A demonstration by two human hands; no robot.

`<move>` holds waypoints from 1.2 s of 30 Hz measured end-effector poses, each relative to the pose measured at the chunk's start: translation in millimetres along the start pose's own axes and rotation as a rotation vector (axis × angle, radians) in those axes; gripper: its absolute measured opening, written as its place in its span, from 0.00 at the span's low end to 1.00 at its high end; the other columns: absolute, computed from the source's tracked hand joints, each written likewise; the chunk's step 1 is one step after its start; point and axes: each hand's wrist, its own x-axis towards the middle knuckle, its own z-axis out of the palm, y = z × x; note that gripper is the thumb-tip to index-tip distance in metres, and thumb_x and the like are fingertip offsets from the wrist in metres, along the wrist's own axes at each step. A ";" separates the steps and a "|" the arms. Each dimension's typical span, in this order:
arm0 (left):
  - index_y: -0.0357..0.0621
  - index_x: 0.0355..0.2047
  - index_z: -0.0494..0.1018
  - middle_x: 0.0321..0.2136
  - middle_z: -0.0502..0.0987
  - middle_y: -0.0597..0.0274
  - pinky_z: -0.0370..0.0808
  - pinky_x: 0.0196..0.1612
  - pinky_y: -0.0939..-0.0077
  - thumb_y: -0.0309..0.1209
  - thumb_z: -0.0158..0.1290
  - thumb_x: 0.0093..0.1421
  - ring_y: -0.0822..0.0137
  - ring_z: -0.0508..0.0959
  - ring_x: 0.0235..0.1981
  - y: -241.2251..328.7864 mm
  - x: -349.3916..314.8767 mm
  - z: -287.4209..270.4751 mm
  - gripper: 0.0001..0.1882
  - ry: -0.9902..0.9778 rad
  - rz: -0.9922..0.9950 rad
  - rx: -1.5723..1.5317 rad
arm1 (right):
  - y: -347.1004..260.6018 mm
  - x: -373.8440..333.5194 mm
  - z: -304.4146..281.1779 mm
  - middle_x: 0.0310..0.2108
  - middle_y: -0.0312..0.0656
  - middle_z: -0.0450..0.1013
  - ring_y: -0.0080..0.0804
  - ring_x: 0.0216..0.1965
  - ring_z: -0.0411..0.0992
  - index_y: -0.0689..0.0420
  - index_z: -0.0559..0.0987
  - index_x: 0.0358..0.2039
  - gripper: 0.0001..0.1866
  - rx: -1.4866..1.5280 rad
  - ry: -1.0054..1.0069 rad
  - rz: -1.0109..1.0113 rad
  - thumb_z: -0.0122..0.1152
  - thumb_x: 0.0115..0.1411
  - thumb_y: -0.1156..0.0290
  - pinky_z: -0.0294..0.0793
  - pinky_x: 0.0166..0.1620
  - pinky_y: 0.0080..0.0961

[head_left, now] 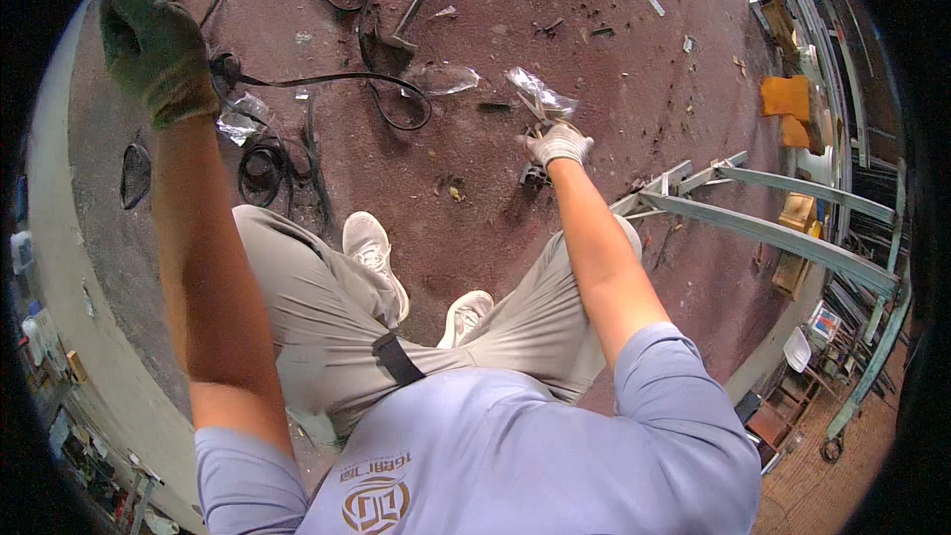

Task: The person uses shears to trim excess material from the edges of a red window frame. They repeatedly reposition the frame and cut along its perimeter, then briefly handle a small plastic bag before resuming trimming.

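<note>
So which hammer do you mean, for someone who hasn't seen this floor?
Start on the reddish-brown floor, at the looping black cables near the top. The hammer lies beside them, its straight handle slanting up-right: the only long-handled tool there.

Right hand (pixel 558 144) grips one end of a clear plastic bag (pixel 540 94); the bag runs up and left from the grip. Just below the grip, a small metal piece (pixel 533 175) on the floor (pixel 614 50). Left of the grip lie another plastic wrapper (pixel 443 78), then a hammer (pixel 406 22) and looping cables (pixel 327 79). Right of the grip, a metal frame (pixel 763 223). Left hand (pixel 154 45) is raised far left, well apart, above the cables. Two shoes (pixel 374 253) below the grip.
</note>
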 end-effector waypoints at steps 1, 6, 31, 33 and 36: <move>0.41 0.39 0.76 0.27 0.76 0.68 0.68 0.28 0.78 0.42 0.50 0.69 0.74 0.70 0.23 -6.4 6.8 -3.9 0.15 -0.004 0.024 -0.175 | -0.7 0.8 -2.7 0.63 0.44 0.68 0.40 0.65 0.65 0.48 0.71 0.63 0.48 0.015 0.056 -0.015 0.58 0.49 0.26 0.51 0.69 0.51; 0.46 0.45 0.76 0.29 0.77 0.68 0.74 0.32 0.80 0.35 0.52 0.67 0.73 0.73 0.26 -38.1 9.1 -4.3 0.10 -0.217 0.055 -0.278 | -2.1 -14.3 -24.5 0.59 0.50 0.71 0.41 0.62 0.68 0.59 0.69 0.62 0.55 0.017 0.133 0.098 0.59 0.47 0.25 0.55 0.67 0.46; 0.41 0.45 0.79 0.30 0.83 0.66 0.66 0.24 0.86 0.38 0.54 0.67 0.82 0.70 0.20 11.0 -66.6 96.0 0.14 -0.416 -0.574 0.234 | 69.6 -3.8 -16.7 0.59 0.51 0.71 0.48 0.62 0.68 0.55 0.76 0.58 0.54 0.196 -0.101 0.063 0.50 0.47 0.19 0.67 0.62 0.40; 0.42 0.43 0.80 0.30 0.83 0.67 0.66 0.24 0.86 0.38 0.55 0.66 0.81 0.70 0.21 11.4 -64.4 98.5 0.14 -0.389 -0.594 0.188 | 55.7 -2.4 -29.3 0.59 0.49 0.71 0.48 0.60 0.70 0.53 0.75 0.58 0.52 0.172 -0.030 0.119 0.48 0.49 0.20 0.67 0.62 0.46; 0.42 0.42 0.80 0.29 0.82 0.69 0.66 0.25 0.85 0.39 0.55 0.66 0.81 0.71 0.22 8.5 -79.3 110.6 0.13 -0.471 -0.660 0.187 | 31.5 -20.8 -55.7 0.56 0.52 0.73 0.49 0.58 0.71 0.54 0.71 0.62 0.51 0.261 0.120 0.111 0.48 0.52 0.23 0.69 0.60 0.42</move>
